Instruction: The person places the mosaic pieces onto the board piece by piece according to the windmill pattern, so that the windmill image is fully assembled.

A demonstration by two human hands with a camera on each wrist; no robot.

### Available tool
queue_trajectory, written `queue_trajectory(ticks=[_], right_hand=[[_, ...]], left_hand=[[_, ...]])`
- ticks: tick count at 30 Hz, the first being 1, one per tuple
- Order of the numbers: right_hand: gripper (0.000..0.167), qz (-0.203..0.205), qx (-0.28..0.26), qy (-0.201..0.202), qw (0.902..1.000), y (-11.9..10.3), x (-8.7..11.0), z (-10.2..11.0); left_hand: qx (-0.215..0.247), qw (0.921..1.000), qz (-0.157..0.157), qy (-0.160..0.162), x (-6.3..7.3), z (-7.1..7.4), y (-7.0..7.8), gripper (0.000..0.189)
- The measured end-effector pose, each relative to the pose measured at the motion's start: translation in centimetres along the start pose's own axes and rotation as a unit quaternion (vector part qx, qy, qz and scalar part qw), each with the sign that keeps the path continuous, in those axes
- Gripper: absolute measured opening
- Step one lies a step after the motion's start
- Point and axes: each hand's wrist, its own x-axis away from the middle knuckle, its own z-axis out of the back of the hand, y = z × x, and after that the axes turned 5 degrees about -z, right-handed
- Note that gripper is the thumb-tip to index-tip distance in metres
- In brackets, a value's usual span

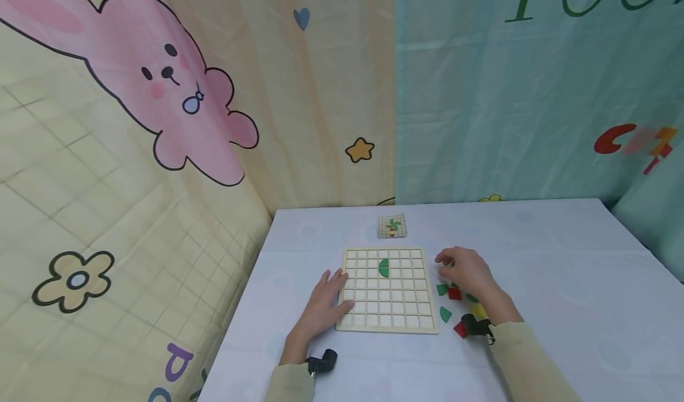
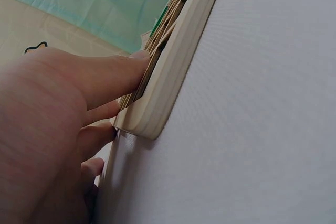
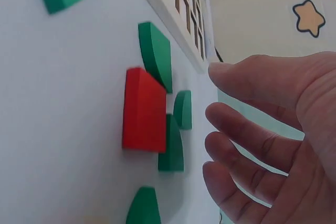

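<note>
A square wooden grid board (image 1: 387, 331) lies on the white table. My left hand (image 1: 325, 302) rests at its left edge with fingers spread and the thumb on the frame; the left wrist view shows the thumb (image 2: 118, 74) touching the board near a corner. Green pieces (image 1: 384, 268) forming a half disc sit in the upper grid. Beyond the board's right side, my right hand (image 1: 467, 269) hovers with loosely bent fingers, nothing between them. Below it lie a red block (image 3: 144, 114) and several green curved pieces (image 3: 156, 53).
A small card (image 1: 392, 226) with a coloured grid pattern lies behind the board. Closer to my right wrist are a yellow piece (image 1: 478, 312), another red block (image 1: 460, 329) and a green piece (image 1: 445, 314). Printed curtains (image 1: 331, 93) hang behind and left of the table.
</note>
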Motion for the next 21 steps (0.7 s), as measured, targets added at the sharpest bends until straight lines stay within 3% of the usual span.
queue_trajectory(ticks=[5,21], right_hand=[[0.027,-0.021,-0.005,-0.007,0.9997,0.4,0.1,0.2],[0.022,-0.023,0.002,-0.003,0.9997,1.7,0.0,-0.3]], left_hand=[[0.0,1.0,-0.001,0.002,0.0,0.1,0.0,0.066],[0.006,1.0,0.0,-0.001,0.0,0.0,0.0,0.066]])
